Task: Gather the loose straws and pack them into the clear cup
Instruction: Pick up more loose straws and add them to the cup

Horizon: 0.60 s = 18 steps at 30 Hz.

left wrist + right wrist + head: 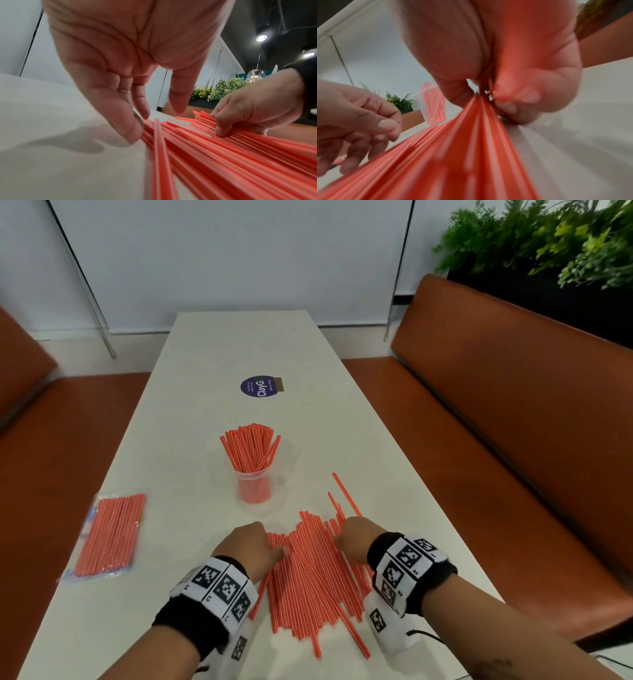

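1. On the table (191, 364), the clear cup (254, 488) already stands full of straws
2. Nearer, the loose straws (315, 570) remain; left hand (251, 546) relaxed at their edge, right hand (358, 537) pinching several

white table (191, 364), loose straws (315, 577), clear cup (255, 487), packet (109, 534), sticker (258, 386)

The right wrist view is blurred: the right hand (513, 81) hides how many straws (453, 155) its fingers hold (the count is unreadable). The head view crops both forearms.
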{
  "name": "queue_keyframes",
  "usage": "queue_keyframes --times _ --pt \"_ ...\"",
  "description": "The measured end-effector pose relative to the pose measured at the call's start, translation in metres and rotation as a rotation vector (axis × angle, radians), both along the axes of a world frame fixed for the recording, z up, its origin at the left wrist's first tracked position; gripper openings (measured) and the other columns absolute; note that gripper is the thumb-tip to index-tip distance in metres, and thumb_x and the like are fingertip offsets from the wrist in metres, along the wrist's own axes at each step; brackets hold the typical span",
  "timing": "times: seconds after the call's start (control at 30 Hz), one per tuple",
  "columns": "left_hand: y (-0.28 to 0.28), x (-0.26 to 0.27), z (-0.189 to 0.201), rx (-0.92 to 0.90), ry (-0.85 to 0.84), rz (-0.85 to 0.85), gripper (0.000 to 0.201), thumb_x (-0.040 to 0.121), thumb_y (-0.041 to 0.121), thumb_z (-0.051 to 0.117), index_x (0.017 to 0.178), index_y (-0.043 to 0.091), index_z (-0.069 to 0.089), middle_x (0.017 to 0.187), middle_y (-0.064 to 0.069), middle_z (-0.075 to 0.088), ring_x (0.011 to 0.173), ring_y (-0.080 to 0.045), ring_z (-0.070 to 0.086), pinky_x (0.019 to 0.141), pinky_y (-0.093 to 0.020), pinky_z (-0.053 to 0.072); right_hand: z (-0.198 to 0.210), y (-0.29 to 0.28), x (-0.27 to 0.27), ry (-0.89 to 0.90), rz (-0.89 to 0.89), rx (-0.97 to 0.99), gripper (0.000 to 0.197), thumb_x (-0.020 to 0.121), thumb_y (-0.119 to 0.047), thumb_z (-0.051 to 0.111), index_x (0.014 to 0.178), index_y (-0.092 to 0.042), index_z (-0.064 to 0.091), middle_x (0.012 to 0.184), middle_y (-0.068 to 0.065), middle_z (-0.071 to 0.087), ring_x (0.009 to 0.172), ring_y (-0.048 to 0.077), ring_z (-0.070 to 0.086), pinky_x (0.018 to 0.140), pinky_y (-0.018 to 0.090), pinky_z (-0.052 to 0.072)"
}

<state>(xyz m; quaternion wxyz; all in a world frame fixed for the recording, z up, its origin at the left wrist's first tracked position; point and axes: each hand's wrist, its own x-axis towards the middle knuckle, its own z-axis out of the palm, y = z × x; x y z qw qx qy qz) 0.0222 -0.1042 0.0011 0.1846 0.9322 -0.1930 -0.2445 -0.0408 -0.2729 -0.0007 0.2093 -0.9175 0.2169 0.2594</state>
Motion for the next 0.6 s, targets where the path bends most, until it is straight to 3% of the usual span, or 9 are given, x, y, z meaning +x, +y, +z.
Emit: queue_keyframes --times 0.07,0.17,0.27,0.33,0.4,0.47,0.53,0.6 --pt "0.002 0.001 0.002 -0.073 -0.043 0.038 0.024 0.086 0.042 0.053 0.078 0.020 0.048 0.077 0.006 0.054 0.079 -0.015 0.055 0.069 -0.026 0.040 0.003 -0.001 -0.003 -0.057 -0.036 0.068 0.036 0.096 -0.005 0.030 0.062 -0.006 0.040 0.064 -0.001 0.032 0.053 0.010 0.031 0.050 0.018 0.031" --pt "0.000 0.003 0.007 -0.249 -0.044 0.063 0.016 0.089 0.035 0.051 0.080 0.022 0.051 0.082 0.006 0.055 0.083 -0.014 0.054 0.073 -0.026 0.040 0.012 -0.003 -0.008 -0.191 -0.147 0.244 0.037 0.096 -0.004 0.030 0.060 -0.014 0.032 0.064 0.000 0.036 0.054 0.010 0.036 0.053 0.022 0.037" --pt "-0.010 0.003 0.013 -0.496 0.127 0.101 0.011 0.090 0.026 0.051 0.080 0.024 0.052 0.090 0.000 0.060 0.083 -0.019 0.060 0.079 -0.035 0.048 0.025 -0.004 -0.011 -0.356 -0.361 0.555 0.023 0.096 -0.007 0.029 0.076 -0.014 0.037 0.074 0.011 0.050 0.056 0.020 0.053 0.052 0.028 0.048" --pt "-0.019 -0.001 0.020 -0.621 0.327 0.131 0.008 0.092 0.028 0.049 0.087 0.024 0.052 0.093 0.001 0.060 0.083 -0.016 0.061 0.080 -0.034 0.049 0.034 -0.001 -0.012 -0.422 -0.380 0.650 0.011 0.097 -0.010 0.027 0.094 -0.012 0.038 0.078 0.015 0.054 0.053 0.024 0.056 0.049 0.031 0.051" --pt "-0.031 -0.006 0.025 -0.706 0.540 0.169 0.015 0.092 0.036 0.047 0.096 0.022 0.052 0.097 0.002 0.061 0.087 -0.016 0.060 0.076 -0.030 0.049 0.037 0.005 -0.009 -0.476 -0.314 0.682 0.008 0.099 -0.017 0.029 0.105 -0.015 0.033 0.073 0.011 0.053 0.045 0.022 0.051 0.042 0.031 0.048" --pt "-0.046 -0.011 0.028 -0.786 0.685 0.210 0.030 0.090 0.041 0.049 0.106 0.015 0.053 0.105 -0.004 0.062 0.095 -0.022 0.061 0.077 -0.034 0.053 0.038 0.014 -0.006 -0.510 -0.194 0.634 0.008 0.098 -0.018 0.035 0.104 -0.013 0.033 0.071 0.005 0.049 0.041 0.015 0.048 0.036 0.027 0.044" --pt "-0.058 -0.015 0.032 -0.889 0.761 0.323 0.036 0.092 0.037 0.047 0.117 0.011 0.050 0.114 -0.009 0.060 0.102 -0.025 0.059 0.082 -0.041 0.053 0.039 0.022 -0.002 -0.563 -0.074 0.512 0.008 0.094 -0.008 0.039 0.098 -0.010 0.032 0.071 -0.003 0.046 0.045 0.002 0.048 0.040 0.014 0.039" --pt "-0.064 -0.017 0.034 -0.987 0.798 0.441 0.035 0.096 0.032 0.040 0.122 0.010 0.047 0.116 -0.011 0.058 0.104 -0.025 0.056 0.075 -0.037 0.051 0.036 0.026 0.003 -0.600 0.019 0.365 0.014 0.091 -0.001 0.041 0.095 -0.010 0.031 0.069 -0.007 0.042 0.053 0.000 0.042 0.046 0.013 0.035"
